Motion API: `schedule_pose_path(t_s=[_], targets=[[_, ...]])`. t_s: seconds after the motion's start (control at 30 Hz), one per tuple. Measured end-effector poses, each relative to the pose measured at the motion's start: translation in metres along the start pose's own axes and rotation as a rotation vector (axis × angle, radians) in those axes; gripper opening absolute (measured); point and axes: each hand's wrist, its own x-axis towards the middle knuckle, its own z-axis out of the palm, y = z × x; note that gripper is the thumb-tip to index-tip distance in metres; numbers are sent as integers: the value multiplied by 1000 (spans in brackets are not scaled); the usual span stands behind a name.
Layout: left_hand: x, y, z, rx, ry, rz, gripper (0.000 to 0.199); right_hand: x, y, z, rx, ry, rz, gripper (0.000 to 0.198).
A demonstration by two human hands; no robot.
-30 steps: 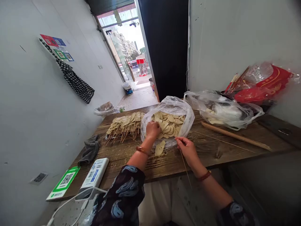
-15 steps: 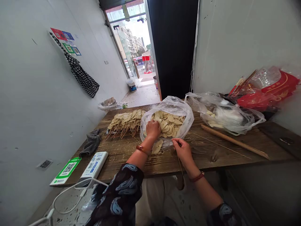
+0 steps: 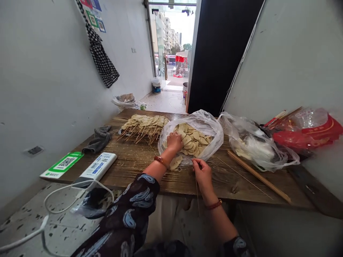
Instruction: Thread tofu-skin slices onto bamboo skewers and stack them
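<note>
My left hand [image 3: 175, 142] reaches over the left rim of a clear plastic bag [image 3: 216, 142], its fingers bent and pressed down at the slices. What its fingertips grip, if anything, is hidden. Pale, flat, roundish slices like potato [image 3: 197, 141] fill the bag. Between finger and thumb, my right hand [image 3: 201, 173] pinches a thin bamboo skewer [image 3: 197, 189], just in front of the bag; it runs down past the table edge. One loose slice [image 3: 176, 162] lies on the table beside my left wrist. Left of the bag, threaded slices [image 3: 146, 122] are piled up with their skewers pointing toward me.
A bundle of bamboo skewers [image 3: 258, 175] and a single skewer [image 3: 245, 177] lie at right on the wooden table [image 3: 128, 171]. Behind them are another plastic bag [image 3: 257, 148] and red packaging [image 3: 308, 137]. At left are a grey cloth [image 3: 98, 139], a code sign [image 3: 63, 165] and a white power strip [image 3: 99, 167].
The head view has tilted down and turned slightly left. My left hand stays at the slices in the bag; my right hand still pinches the skewer, now standing more upright.
</note>
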Motion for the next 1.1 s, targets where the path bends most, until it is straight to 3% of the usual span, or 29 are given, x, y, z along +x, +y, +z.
schedule_pose_path(t_s=[0.13, 0.3, 0.6, 0.9, 1.1], targets=[[-4, 2, 0, -23, 42, -4, 20, 0, 0, -1, -20, -4, -4, 36], [-12, 2, -7, -56, 134, 88, 23, -1, -3, -1, -10, -9, -4, 38], [-17, 0, -4, -85, 68, 82, 25, -1, -4, -1, -40, -26, -4, 36], [-15, 5, -7, -129, 12, -16, 22, -2, -4, 0, -52, -18, -5, 39], [-17, 7, -3, -134, 71, 39, 22, -4, -6, 0, -48, -23, -9, 39]])
